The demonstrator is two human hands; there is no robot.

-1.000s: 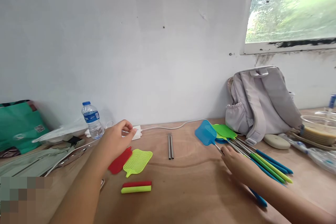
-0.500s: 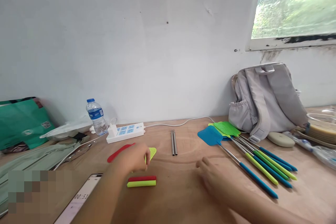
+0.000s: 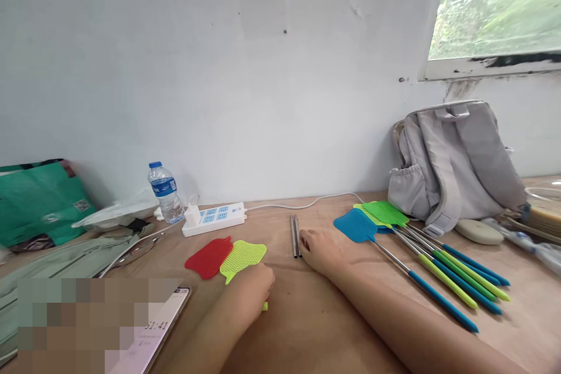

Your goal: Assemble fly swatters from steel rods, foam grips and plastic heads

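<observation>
My left hand (image 3: pixel 249 290) lies curled over the short handles on the wooden table (image 3: pixel 307 327); only a yellow-green handle tip (image 3: pixel 265 305) shows under it. Just beyond it lie a red swatter head (image 3: pixel 209 257) and a yellow-green swatter head (image 3: pixel 243 255), overlapping. My right hand (image 3: pixel 319 251) rests on the table with loosely bent fingers, fingertips at the two thin metal rods (image 3: pixel 295 235). To its right lie several assembled fly swatters, with a blue head (image 3: pixel 355 226) and green heads (image 3: pixel 385 212).
A white power strip (image 3: pixel 214 219) and a water bottle (image 3: pixel 165 191) stand by the wall. A grey backpack (image 3: pixel 456 163) leans at the right, with a grey oval object (image 3: pixel 478 232) beside it. A phone (image 3: pixel 153 333) lies front left, a green bag (image 3: pixel 39 201) far left.
My left hand came back from the power strip and closed over the handles. My right hand left the assembled swatters and moved left to the metal rods. The camera turned slightly left.
</observation>
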